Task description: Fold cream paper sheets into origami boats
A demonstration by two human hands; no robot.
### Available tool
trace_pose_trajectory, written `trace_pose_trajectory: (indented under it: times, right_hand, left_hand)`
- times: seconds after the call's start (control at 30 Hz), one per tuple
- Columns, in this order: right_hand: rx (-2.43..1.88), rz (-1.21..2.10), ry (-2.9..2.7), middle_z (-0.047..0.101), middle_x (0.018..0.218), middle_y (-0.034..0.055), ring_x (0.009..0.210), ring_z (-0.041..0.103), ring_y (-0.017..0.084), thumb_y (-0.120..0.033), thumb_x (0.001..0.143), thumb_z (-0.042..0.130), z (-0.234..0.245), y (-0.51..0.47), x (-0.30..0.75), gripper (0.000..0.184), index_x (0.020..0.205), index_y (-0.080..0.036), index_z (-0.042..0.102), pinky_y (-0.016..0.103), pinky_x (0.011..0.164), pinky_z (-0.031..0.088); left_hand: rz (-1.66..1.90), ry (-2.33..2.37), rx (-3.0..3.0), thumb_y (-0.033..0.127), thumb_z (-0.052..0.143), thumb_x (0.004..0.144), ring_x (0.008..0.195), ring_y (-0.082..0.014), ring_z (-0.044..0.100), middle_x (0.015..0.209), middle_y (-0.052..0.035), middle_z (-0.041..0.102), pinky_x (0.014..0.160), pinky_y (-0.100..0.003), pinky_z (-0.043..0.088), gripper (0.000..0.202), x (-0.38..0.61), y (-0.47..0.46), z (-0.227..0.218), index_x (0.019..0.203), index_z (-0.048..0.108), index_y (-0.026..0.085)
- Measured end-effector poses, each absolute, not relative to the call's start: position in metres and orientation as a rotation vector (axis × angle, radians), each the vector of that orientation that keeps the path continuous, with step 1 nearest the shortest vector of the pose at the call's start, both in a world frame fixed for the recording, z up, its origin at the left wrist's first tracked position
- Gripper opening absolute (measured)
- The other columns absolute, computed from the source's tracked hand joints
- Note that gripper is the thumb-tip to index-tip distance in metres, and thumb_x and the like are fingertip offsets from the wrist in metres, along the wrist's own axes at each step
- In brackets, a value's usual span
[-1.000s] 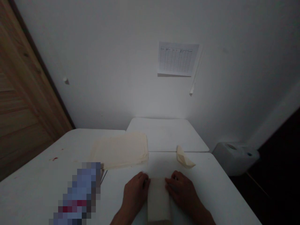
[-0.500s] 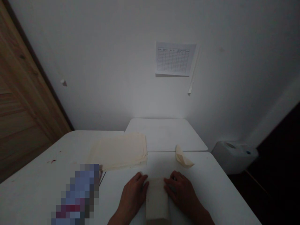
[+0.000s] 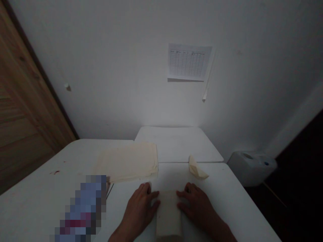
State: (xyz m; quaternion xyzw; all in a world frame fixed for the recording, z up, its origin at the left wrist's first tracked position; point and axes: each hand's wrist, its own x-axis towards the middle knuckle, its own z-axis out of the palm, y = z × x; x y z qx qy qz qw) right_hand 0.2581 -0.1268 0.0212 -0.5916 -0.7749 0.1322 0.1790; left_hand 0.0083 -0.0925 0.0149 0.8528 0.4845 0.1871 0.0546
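Observation:
A narrow beige strip, apparently folded paper (image 3: 168, 216), lies on the white table with its length running toward me. My left hand (image 3: 141, 208) is at its left edge, with thumb and index fingertip against the far part and the other fingers curled. At the opposite edge, my right hand (image 3: 198, 206) mirrors this, its thumb and index fingertip on the far right corner and its remaining fingers bent in. The strip's near end runs down to the bottom of the view. Beyond my left hand lies a stack of flat beige sheets (image 3: 131, 161).
A small folded beige piece (image 3: 196, 168) sits beyond my right hand on the white table (image 3: 232, 201). A blurred-out bluish object (image 3: 83, 205) is at left. A printed table sheet (image 3: 189, 62) hangs on the wall; a white container (image 3: 252, 168) stands at right.
My left hand's thumb and index finger have spread a little further apart along the strip's edge. Both wrists have shifted slightly outward. The strip stays in nearly the same place.

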Motion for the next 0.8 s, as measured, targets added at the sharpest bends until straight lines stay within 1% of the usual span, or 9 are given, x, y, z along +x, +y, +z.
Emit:
trace_pose_trajectory:
  times: [0.2, 0.43, 0.53, 0.7, 0.77, 0.8]
  right_hand:
    - [-1.694, 0.484, -2.212, 0.055, 0.106, 0.0045, 0.100, 0.052, 0.024, -0.044, 0.071, 0.077, 0.036, -0.129, 0.263, 0.053, 0.120, -0.034, 0.062, 0.033, 0.090, 0.038]
    - [-1.720, 0.511, -2.254, 0.051, 0.113, 0.0060, 0.106, 0.047, 0.031, -0.061, 0.044, 0.086, 0.034, -0.130, 0.263, 0.091, 0.127, -0.037, 0.057, 0.041, 0.093, 0.035]
    - [-1.735, 0.530, -2.261, 0.049, 0.116, 0.0069, 0.107, 0.045, 0.033, -0.065, 0.037, 0.085, 0.030, -0.131, 0.263, 0.103, 0.131, -0.038, 0.053, 0.043, 0.094, 0.035]
    - [-1.726, 0.543, -2.272, 0.048, 0.118, 0.0076, 0.108, 0.044, 0.033, -0.069, 0.038, 0.083, 0.027, -0.132, 0.265, 0.105, 0.133, -0.037, 0.051, 0.043, 0.095, 0.034]
    - [-1.723, 0.549, -2.272, 0.048, 0.117, 0.0071, 0.108, 0.044, 0.032, -0.069, 0.038, 0.083, 0.027, -0.132, 0.265, 0.105, 0.132, -0.037, 0.051, 0.043, 0.095, 0.033]
    - [-1.717, 0.553, -2.270, 0.048, 0.117, 0.0067, 0.108, 0.044, 0.032, -0.068, 0.037, 0.084, 0.026, -0.131, 0.266, 0.105, 0.132, -0.037, 0.052, 0.042, 0.096, 0.033]
  left_hand:
    - [0.594, 1.395, 2.545, 0.029, 0.070, 0.079, 0.093, -0.0245, 0.052, 0.098, -0.0046, 0.055, 0.081, -0.036, 0.040, 0.032, 0.001, -0.087, 0.017, 0.110, 0.069, 0.032]
    - [0.590, 1.377, 2.540, 0.028, 0.074, 0.075, 0.101, -0.0266, 0.050, 0.107, -0.0051, 0.054, 0.084, -0.038, 0.039, 0.038, -0.003, -0.086, 0.016, 0.112, 0.067, 0.034]
    - [0.635, 1.331, 2.550, 0.029, 0.075, 0.073, 0.104, -0.0275, 0.050, 0.111, -0.0056, 0.054, 0.086, -0.039, 0.039, 0.042, -0.005, -0.086, 0.014, 0.115, 0.066, 0.033]
    - [0.651, 1.301, 2.532, 0.029, 0.080, 0.067, 0.110, -0.0300, 0.050, 0.118, -0.0064, 0.055, 0.090, -0.043, 0.041, 0.054, -0.007, -0.089, 0.014, 0.118, 0.062, 0.032]
    - [0.673, 1.269, 2.528, 0.029, 0.083, 0.065, 0.117, -0.0325, 0.047, 0.129, -0.0080, 0.051, 0.094, -0.047, 0.040, 0.065, -0.009, -0.097, 0.014, 0.125, 0.057, 0.033]
    - [0.688, 1.235, 2.531, 0.031, 0.084, 0.063, 0.121, -0.0338, 0.044, 0.136, -0.0090, 0.047, 0.097, -0.049, 0.039, 0.073, -0.010, -0.102, 0.013, 0.129, 0.053, 0.032]
